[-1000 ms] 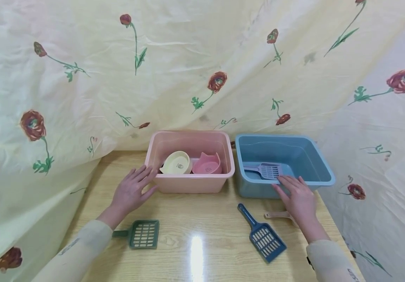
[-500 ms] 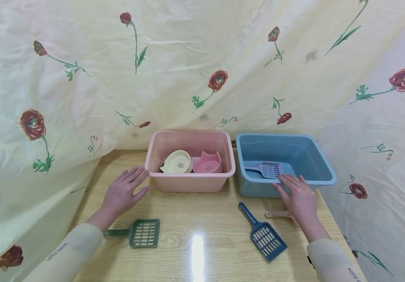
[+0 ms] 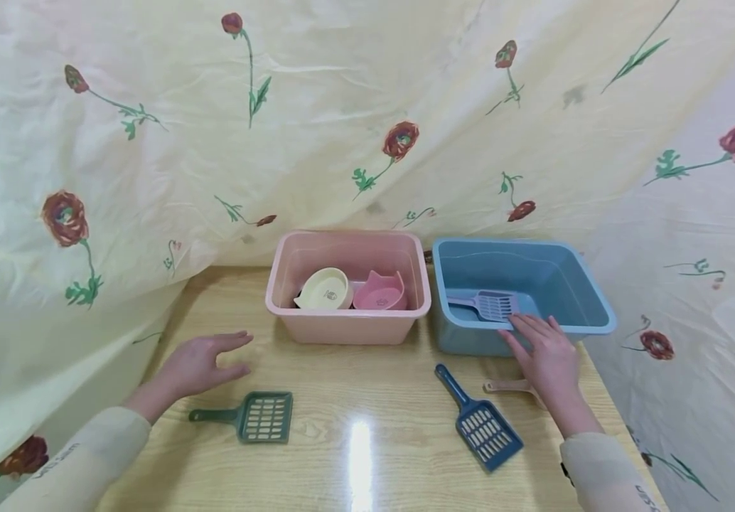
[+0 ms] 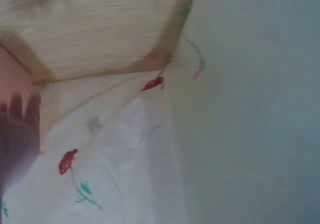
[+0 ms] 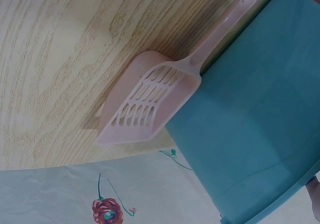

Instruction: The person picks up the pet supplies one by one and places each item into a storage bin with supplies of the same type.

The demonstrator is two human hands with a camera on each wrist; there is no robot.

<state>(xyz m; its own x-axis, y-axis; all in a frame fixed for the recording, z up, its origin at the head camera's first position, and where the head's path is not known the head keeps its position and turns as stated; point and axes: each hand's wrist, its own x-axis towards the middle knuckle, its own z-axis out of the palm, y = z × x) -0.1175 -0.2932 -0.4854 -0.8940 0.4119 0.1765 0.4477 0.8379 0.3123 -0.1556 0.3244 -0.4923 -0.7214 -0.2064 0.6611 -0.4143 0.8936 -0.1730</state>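
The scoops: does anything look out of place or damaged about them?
Nothing looks broken or spilled. Mildly odd: the purple scoop lies inside the blue bin, while the green scoop, dark blue scoop and pink scoop lie outside it.

Left sleeve (image 3: 79, 459), near left: off-white, long, loose-looking; slightly greyer band at the wrist end. Small dark lettering (image 3: 57, 461) runs along it, too small to read. Right sleeve (image 3: 610, 473), near right: same off-white, greyer band, similar lettering; small black item (image 3: 568, 474) at its left edge, kind unclear. Left hand (image 3: 197, 364) and right hand (image 3: 549, 363) bare.
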